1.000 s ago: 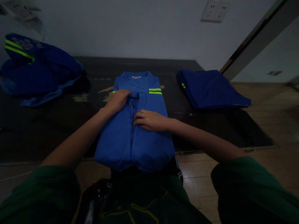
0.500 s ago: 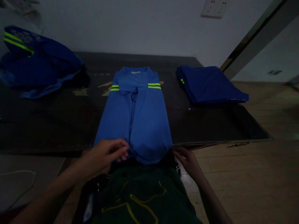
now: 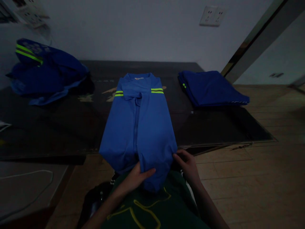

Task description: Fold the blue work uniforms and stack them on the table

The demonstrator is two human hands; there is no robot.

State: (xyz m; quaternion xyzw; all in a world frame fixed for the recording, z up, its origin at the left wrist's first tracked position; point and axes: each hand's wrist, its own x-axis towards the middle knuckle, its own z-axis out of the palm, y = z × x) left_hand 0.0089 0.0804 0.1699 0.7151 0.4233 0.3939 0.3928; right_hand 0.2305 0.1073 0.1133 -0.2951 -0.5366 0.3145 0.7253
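A blue jacket with yellow-green stripes lies front up, its collar toward the wall and its lower end hanging over the table's near edge. My left hand grips the front flap near the bottom hem, thumb on top and the fingers hidden beneath the cloth. At the lower right side edge, my right hand pinches the fabric between thumb and fingers. The hem sags between the two hands, close to my green shirt.
A folded dark blue garment rests on the right of the dark table. On the left sits a crumpled blue garment with matching stripes. Wall sockets are at the back; a white cable runs at lower left.
My left hand has moved right and down from beside the jacket to its front flap and taken hold. The hem has come nearer to me. The right hand stays at the side edge.
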